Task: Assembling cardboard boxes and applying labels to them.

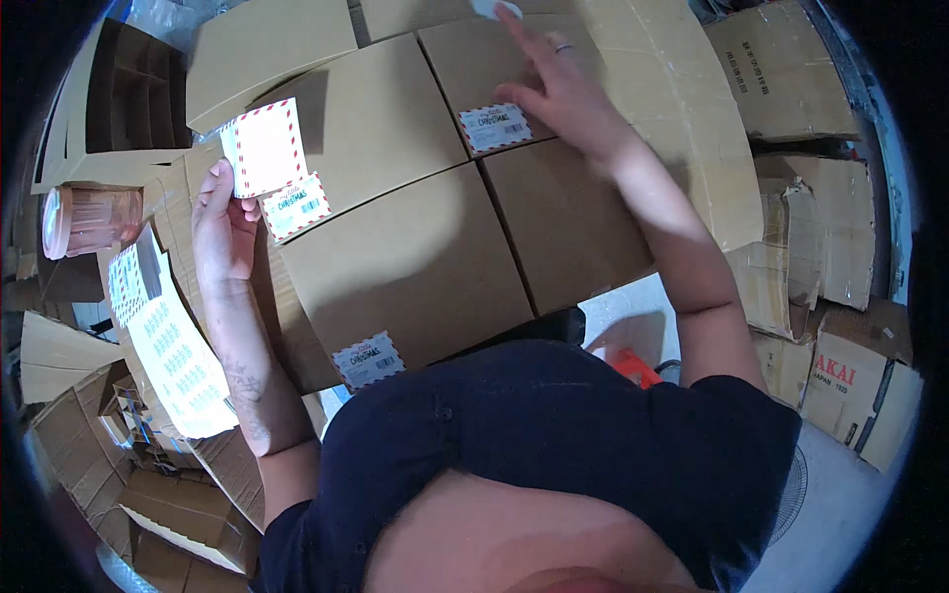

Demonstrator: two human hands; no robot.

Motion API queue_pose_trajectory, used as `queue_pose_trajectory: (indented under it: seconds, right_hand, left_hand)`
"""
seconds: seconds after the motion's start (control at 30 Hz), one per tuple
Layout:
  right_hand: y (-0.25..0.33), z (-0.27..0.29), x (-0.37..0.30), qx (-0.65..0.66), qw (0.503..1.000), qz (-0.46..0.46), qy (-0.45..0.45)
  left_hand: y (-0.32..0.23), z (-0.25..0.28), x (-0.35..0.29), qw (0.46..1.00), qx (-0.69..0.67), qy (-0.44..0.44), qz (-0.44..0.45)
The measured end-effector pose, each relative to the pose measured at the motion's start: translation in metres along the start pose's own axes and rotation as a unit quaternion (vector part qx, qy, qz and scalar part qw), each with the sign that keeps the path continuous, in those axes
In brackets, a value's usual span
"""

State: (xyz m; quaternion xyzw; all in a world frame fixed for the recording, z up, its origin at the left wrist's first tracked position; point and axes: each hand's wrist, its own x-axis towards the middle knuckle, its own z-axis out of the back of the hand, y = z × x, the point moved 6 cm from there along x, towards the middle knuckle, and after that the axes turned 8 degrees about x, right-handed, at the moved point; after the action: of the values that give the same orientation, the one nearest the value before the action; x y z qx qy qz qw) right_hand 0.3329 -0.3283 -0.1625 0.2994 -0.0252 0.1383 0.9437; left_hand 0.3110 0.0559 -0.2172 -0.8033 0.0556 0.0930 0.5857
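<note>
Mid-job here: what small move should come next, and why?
Probably bring the right hand toward the striped labels in the left hand: the near-right box shows no label on its visible top, while the near-left box and far-right box each bear one.

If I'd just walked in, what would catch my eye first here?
Probably the white, red-edged cards in the left hand, bright against the brown boxes in the middle. Next, the right hand over the upper-right box, its index fingertip at a white piece by the top edge.
</note>
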Motion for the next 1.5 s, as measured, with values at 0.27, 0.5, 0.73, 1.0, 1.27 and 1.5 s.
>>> queue_pose_trajectory:
  seconds: [0.27, 0.5, 0.73, 1.0, 1.27, 1.5]
  right_hand:
    - [0.035, 0.034, -0.062, 0.199, 0.969, 0.09, 0.114]
    - [0.058, 0.018, -0.124, 0.158, 0.949, -0.016, 0.274]
    - [0.056, 0.013, -0.141, 0.181, 0.944, -0.074, 0.267]
    - [0.055, 0.012, -0.145, 0.175, 0.951, -0.066, 0.245]
    - [0.055, 0.01, -0.147, 0.167, 0.955, -0.062, 0.237]
    - [0.053, 0.009, -0.148, 0.149, 0.971, -0.011, 0.189]
  left_hand:
    - [-0.003, 0.001, -0.001, 1.0, 0.02, -0.006, 0.004]
    - [0.005, 0.011, 0.009, 1.0, -0.008, 0.019, 0.009]
    - [0.002, 0.013, 0.008, 1.0, 0.0, 0.023, 0.007]
    - [0.002, 0.014, 0.012, 0.999, 0.015, 0.04, 0.009]
    - [0.002, 0.013, 0.011, 0.998, -0.002, 0.057, 0.016]
    - [0.0, 0.01, 0.009, 0.999, 0.009, 0.053, 0.01]
